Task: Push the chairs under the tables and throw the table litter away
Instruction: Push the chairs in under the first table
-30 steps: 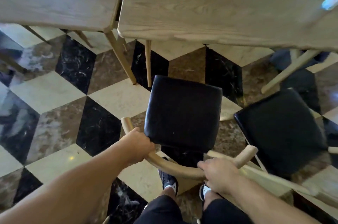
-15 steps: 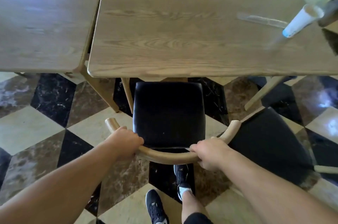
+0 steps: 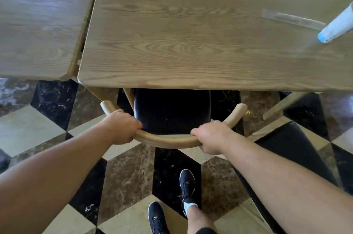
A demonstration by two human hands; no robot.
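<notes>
A wooden chair [image 3: 168, 141] with a black seat cushion and a curved backrest stands in front of me, its seat partly beneath the wooden table [image 3: 191, 42]. My left hand [image 3: 122, 128] grips the left part of the curved backrest. My right hand [image 3: 212, 137] grips its right part. On the table's right side lie a white and blue paper cup [image 3: 338, 25], tipped over, and a clear plastic wrapper [image 3: 292, 18].
A second wooden table [image 3: 38, 23] adjoins on the left. Another black-seated chair [image 3: 292, 149] stands out from the table at my right. The floor is chequered marble. More chair legs show beyond the far edge of the tables.
The chair has slid forward, so more of its seat is beneath the table edge. Both hands kept their grip on the backrest, and I have stepped closer.
</notes>
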